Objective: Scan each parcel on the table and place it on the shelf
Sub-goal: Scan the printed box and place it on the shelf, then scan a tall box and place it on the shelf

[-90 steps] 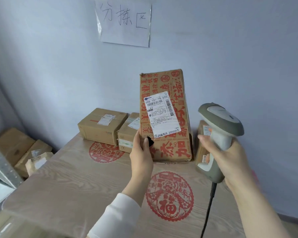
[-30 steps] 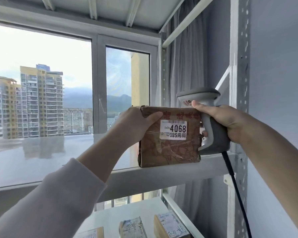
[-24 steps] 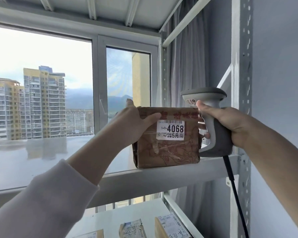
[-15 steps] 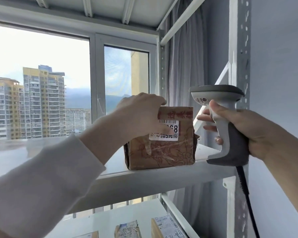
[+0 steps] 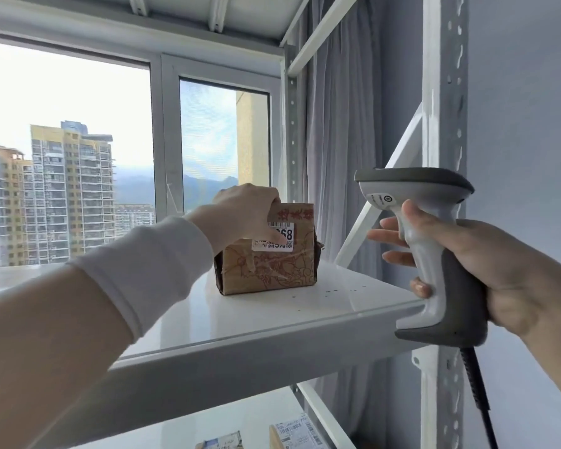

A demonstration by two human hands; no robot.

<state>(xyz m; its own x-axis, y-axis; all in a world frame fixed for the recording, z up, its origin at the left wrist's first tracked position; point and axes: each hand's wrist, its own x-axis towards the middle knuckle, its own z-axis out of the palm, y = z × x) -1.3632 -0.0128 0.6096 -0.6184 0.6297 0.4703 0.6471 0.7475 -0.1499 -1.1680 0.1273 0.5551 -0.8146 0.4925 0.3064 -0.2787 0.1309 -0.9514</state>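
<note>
Mid-frame on the shelf point(image 5: 321, 307), fingers point(image 5: 260, 197) of our left hand point(image 5: 240, 217) are holding the parcel point(image 5: 272, 273); our right hand point(image 5: 506, 273) is gripping the scanner point(image 5: 429, 257).

three seconds ago the parcel point(image 5: 270, 270) stood upright over the table, its label facing the scanner point(image 5: 434, 254); now it rests on the white shelf point(image 5: 272, 322) by the window. a second ago it sat at the shelf's front edge, and it has since been pushed well back on the board. the left hand point(image 5: 240, 215) has slid from the parcel's left side to its top, thumb now covering part of the sticker point(image 5: 280, 243). the right hand point(image 5: 499, 270), which touched the parcel's right side, has drawn away with the scanner to the shelf's front right corner.
</note>
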